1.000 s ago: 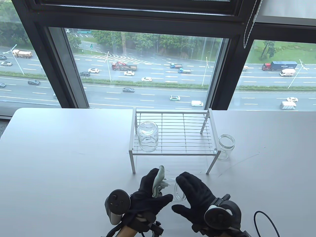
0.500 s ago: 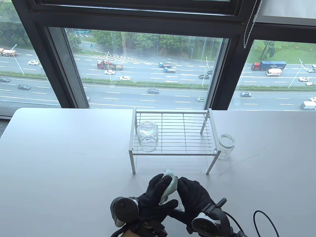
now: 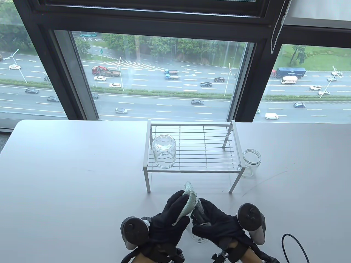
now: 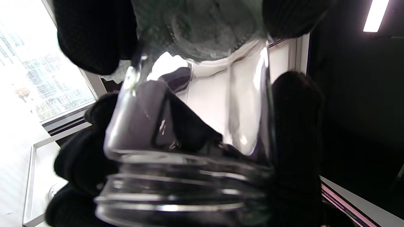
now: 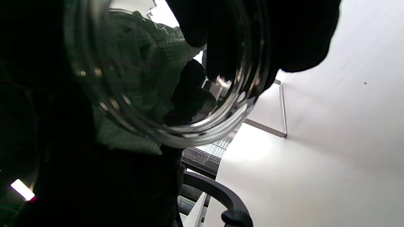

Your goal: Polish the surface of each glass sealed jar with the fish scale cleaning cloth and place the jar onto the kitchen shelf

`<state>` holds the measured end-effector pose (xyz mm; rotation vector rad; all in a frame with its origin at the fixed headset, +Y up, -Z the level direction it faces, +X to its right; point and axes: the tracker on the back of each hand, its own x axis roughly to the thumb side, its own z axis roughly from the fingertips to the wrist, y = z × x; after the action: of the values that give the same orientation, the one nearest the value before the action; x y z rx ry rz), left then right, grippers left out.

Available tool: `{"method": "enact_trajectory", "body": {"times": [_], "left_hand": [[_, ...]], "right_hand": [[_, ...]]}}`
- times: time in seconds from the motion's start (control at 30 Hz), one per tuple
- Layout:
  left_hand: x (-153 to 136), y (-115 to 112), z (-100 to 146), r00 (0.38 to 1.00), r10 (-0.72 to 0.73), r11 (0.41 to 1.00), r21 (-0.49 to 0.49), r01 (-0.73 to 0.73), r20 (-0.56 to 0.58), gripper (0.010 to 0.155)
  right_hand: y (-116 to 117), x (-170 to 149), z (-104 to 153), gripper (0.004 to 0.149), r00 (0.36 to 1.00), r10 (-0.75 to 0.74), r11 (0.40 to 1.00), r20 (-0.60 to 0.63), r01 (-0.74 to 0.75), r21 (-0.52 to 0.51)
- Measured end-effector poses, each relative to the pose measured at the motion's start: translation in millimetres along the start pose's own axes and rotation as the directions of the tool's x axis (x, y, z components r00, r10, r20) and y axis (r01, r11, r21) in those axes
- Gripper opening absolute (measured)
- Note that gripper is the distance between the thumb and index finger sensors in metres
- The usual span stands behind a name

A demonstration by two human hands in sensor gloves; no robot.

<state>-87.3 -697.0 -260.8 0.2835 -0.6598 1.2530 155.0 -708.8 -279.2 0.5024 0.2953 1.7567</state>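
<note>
Near the table's front edge, my right hand grips a clear glass jar, its fingers curled round the wall. My left hand holds a pale green fish scale cloth and presses it against the jar. In the left wrist view the jar fills the frame, with the cloth on it at the top. The right wrist view looks through the jar's rim at the cloth. The white wire kitchen shelf stands behind my hands. A second jar sits upside down on its left side.
A third open jar stands upright on the table just right of the shelf. A black cable loops at the table's front right. Behind the table is a large window.
My right hand closed round the jar and rolled over, so its tracker now faces up on the right. The left hand brought the cloth against the jar.
</note>
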Motion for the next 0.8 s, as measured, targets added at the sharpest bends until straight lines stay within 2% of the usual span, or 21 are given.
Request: {"method": "enact_trajectory", "body": {"times": [0.13,0.33,0.43,0.53,0.63,0.8], "left_hand": [[-2,5,-1,0.999,0.034,0.999,-0.005,-0.034,-0.010,0.070],[-7,9,-2,0.998,0.047,0.999,-0.025,-0.048,-0.035,0.078],[-8,9,-3,0.997,0.060,0.997,-0.047,-0.062,-0.041,0.078],[-7,9,-3,0.999,-0.008,0.996,-0.085,0.004,-0.046,0.079],[-4,9,-3,0.996,-0.091,0.993,-0.084,0.089,-0.021,0.080],[-1,7,-3,0.990,-0.144,0.986,-0.081,0.143,-0.008,0.081]], "right_hand": [[5,-8,-2,0.101,0.981,-0.191,0.976,-0.031,0.193,0.104],[6,-14,-6,0.099,0.965,-0.260,0.945,-0.033,0.261,0.197],[4,-13,-7,0.101,0.981,-0.193,0.956,-0.007,0.190,0.225],[3,-10,-8,0.105,1.000,-0.004,0.970,0.029,-0.003,0.242],[2,-9,-7,0.107,0.998,0.058,0.975,0.033,-0.064,0.213],[2,-7,-6,0.109,0.994,0.105,0.983,0.044,-0.110,0.144]]}}
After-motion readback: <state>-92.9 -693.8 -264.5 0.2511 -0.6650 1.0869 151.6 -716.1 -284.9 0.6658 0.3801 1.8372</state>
